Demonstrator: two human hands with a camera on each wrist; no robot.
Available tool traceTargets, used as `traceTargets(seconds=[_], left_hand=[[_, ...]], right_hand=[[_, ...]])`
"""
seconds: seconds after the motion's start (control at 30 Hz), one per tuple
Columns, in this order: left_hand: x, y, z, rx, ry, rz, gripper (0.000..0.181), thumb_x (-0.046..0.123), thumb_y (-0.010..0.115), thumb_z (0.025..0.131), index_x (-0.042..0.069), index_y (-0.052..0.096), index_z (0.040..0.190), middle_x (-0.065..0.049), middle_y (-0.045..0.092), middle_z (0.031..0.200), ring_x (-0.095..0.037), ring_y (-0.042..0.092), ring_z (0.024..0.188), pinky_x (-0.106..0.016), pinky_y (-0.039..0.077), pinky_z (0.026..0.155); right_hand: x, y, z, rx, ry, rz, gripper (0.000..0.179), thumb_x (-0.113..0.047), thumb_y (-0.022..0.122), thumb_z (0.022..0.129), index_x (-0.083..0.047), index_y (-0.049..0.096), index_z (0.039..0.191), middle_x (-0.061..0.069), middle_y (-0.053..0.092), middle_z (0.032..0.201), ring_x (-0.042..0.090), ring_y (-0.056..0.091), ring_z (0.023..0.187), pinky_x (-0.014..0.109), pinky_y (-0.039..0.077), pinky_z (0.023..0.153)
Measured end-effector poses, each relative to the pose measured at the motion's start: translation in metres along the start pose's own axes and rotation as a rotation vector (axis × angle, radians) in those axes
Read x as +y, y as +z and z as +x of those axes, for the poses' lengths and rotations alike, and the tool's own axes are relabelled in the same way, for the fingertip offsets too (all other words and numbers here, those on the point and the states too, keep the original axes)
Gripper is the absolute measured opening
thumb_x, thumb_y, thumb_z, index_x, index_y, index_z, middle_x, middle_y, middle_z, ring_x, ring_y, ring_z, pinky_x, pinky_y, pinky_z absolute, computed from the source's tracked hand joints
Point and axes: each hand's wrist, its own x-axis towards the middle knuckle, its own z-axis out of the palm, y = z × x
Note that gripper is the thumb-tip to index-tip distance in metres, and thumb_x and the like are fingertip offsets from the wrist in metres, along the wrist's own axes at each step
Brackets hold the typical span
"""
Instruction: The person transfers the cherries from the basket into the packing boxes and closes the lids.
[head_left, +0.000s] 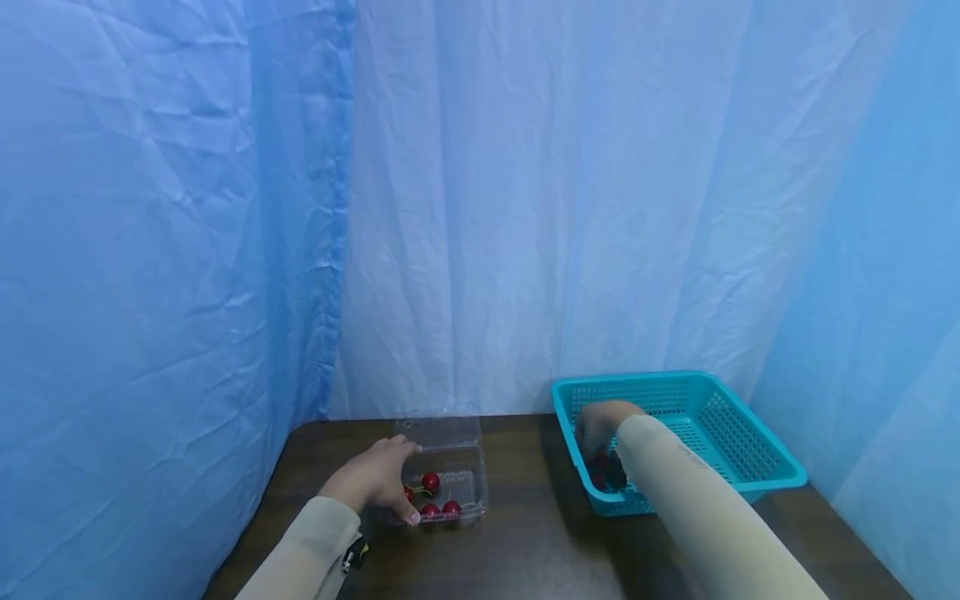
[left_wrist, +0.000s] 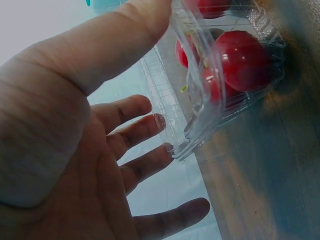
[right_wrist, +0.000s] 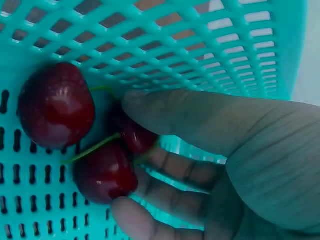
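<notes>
Inside the turquoise basket (head_left: 768,483), my right hand (head_left: 606,423) pinches a dark red cherry (right_wrist: 136,136) between thumb and curled fingers. A second cherry (right_wrist: 105,172) with a green stem lies against it, close to a fingertip. A third, larger cherry (right_wrist: 56,106) lies apart, near the basket wall. My left hand (head_left: 375,477) spans the left side of a clear plastic box (head_left: 467,483), its fingers spread and relaxed. The thumb (left_wrist: 120,42) is right at the box's rim. Several bright red cherries (head_left: 431,482) with stems lie in the box.
The box's clear lid (head_left: 438,431) lies folded back toward the curtain. Both containers stand on a dark wooden table (head_left: 517,542), the basket at the right. Blue and white curtains (head_left: 495,208) hang behind and at both sides. A dark band (head_left: 355,553) circles the left wrist.
</notes>
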Motion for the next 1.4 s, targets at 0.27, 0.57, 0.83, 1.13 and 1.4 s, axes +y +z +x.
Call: traceTargets(seconds=[0.27, 0.57, 0.83, 1.13, 1.4], left_hand=[[-0.001, 0.000, 0.000, 0.003, 0.007, -0.005, 0.112, 0.036, 0.113, 0.065, 0.020, 0.061, 0.162, -0.014, 0.060, 0.162, -0.045, 0.058, 0.149, -0.075, 0.057, 0.112], [0.000, 0.000, -0.002, 0.006, 0.013, -0.013, 0.112, 0.034, 0.113, 0.065, 0.019, 0.061, 0.163, -0.014, 0.059, 0.163, -0.046, 0.056, 0.151, -0.075, 0.056, 0.113], [-0.001, 0.000, -0.002, 0.005, 0.017, -0.011, 0.111, 0.034, 0.113, 0.066, 0.019, 0.060, 0.163, -0.014, 0.059, 0.163, -0.046, 0.056, 0.151, -0.075, 0.056, 0.113], [-0.002, 0.002, -0.002, 0.004, 0.024, -0.019, 0.110, 0.036, 0.113, 0.066, 0.019, 0.061, 0.162, -0.014, 0.060, 0.162, -0.046, 0.056, 0.152, -0.075, 0.056, 0.113], [-0.004, 0.001, -0.001, 0.004, 0.021, -0.021, 0.110, 0.038, 0.113, 0.066, 0.021, 0.061, 0.162, -0.014, 0.059, 0.163, -0.046, 0.057, 0.150, -0.075, 0.057, 0.112]], right_hand=[[-0.003, 0.008, 0.005, 0.070, 0.025, -0.021, 0.005, -0.015, 0.084, 0.100, -0.017, 0.080, 0.102, 0.003, 0.078, 0.099, 0.026, 0.071, 0.096, 0.050, 0.065, 0.093], [0.000, -0.008, 0.008, 0.067, 0.004, 0.113, 0.007, -0.018, 0.079, 0.102, -0.012, 0.083, 0.100, 0.010, 0.082, 0.099, 0.027, 0.076, 0.094, 0.043, 0.066, 0.080], [0.015, -0.017, 0.030, 0.113, -0.032, 0.177, 0.010, -0.015, 0.077, 0.103, -0.008, 0.084, 0.102, 0.009, 0.080, 0.097, 0.028, 0.075, 0.092, 0.051, 0.069, 0.085], [0.018, -0.032, 0.027, 0.202, -0.078, 0.210, 0.011, -0.016, 0.077, 0.104, -0.007, 0.082, 0.101, 0.008, 0.076, 0.090, 0.020, 0.065, 0.078, 0.040, 0.062, 0.073], [0.000, -0.050, 0.012, 0.337, -0.083, 0.215, 0.017, -0.020, 0.076, 0.104, -0.005, 0.079, 0.111, 0.012, 0.078, 0.103, 0.025, 0.068, 0.088, 0.039, 0.062, 0.077]])
